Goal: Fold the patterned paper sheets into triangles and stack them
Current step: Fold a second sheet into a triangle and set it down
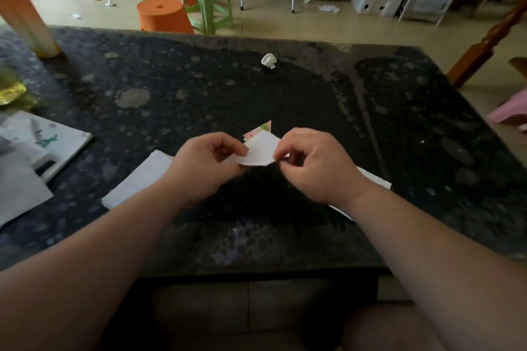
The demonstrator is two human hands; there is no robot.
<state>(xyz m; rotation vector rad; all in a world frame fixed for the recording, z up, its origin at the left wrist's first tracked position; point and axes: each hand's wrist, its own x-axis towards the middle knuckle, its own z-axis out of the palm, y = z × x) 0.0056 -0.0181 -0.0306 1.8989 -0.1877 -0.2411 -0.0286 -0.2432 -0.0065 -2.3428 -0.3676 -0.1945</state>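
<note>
White sheet [261, 152], edges pinched by left grip [205, 162] and right grip [316, 168], above dark table [256, 88].
Patterned triangle [261, 128] lies just behind; sheet stack [137, 182] beside left wrist.

White paper stacks [137, 179] flank bare tabletop [256, 100]; a crumpled ball [269, 61] sits beyond.

The dark speckled table [285, 88] carries a crumpled paper ball [268, 61] near its far edge, small patterned folded papers [262, 127] in the middle, a stack of white sheets [137, 179] nearer, and a booklet [57, 145] at the left.
</note>
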